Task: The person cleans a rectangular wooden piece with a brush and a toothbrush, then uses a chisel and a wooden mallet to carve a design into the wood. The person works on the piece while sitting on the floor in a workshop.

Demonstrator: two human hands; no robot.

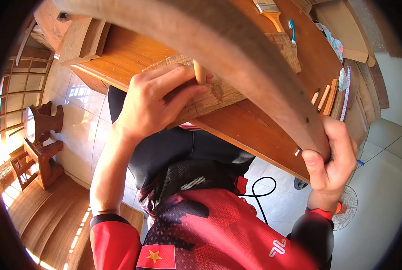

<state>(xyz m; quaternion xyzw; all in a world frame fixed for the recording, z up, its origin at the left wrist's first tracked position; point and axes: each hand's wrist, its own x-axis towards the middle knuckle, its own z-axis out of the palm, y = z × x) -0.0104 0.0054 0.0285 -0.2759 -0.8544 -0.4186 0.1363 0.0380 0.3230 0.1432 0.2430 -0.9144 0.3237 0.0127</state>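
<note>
A long, curved piece of brown wood [237, 58] arches across the upper part of the view, close to the camera. My right hand [333, 164] is closed around its lower right end, thumb on the near side. Between the thumb and fingers of my left hand [158, 96] is a light, rounded wooden handle [199, 74]. The curved wood hides the upper part of that handle, so I cannot tell what tool it belongs to. Beneath my left hand lies a rough wooden board [230, 96] on the table.
On the brown table [264, 130] are a flat paintbrush [271, 15], a blue toothbrush [292, 31], several slim wooden-handled tools [324, 99] and a measuring tape [346, 94]. A cardboard box [345, 31] stands at the far right. A fan [346, 209] is low on the right.
</note>
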